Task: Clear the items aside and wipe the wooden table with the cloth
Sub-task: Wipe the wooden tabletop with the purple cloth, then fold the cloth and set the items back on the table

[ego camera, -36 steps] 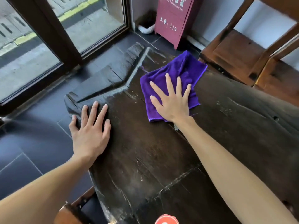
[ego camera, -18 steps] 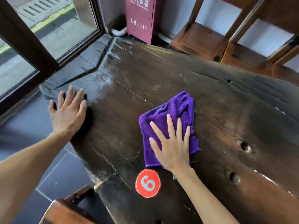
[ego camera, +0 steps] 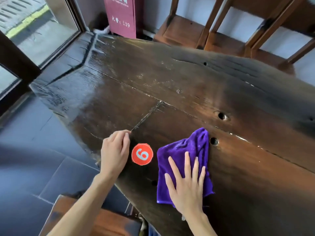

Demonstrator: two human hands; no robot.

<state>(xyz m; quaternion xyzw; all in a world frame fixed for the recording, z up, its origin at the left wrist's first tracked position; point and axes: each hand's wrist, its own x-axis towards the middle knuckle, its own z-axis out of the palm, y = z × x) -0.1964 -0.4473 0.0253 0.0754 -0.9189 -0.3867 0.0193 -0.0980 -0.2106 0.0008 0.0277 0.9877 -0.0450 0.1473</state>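
Pressing: my right hand [ego camera: 187, 188] lies flat on the purple cloth [ego camera: 184, 160], fingers straight and spread, gripping nothing.
Cloth: it is spread on the wooden table [ego camera: 170, 82], just right of the red sticker [ego camera: 142, 154], its far corner bunched up beside a small hole in the wood.
Left hand: my left hand [ego camera: 115, 150] sits at the table's near edge, just left of the red sticker; its fingers are loosely curled and I cannot see anything in them.
Red sticker: a round red disc marked with a pale 6, flat on the wood between my two hands, apart from both the cloth and my left hand.
Table: a dark slab with cracks and several small round holes, glossy beyond the sticker.
Beyond the sticker: wooden chairs [ego camera: 221, 34] stand past the table's far edge, and a dark red sign [ego camera: 121, 16] with pale characters and 119 stands on the floor.
Left of the sticker: dark floor tiles [ego camera: 34, 150] and a window [ego camera: 34, 23] with a dark frame.
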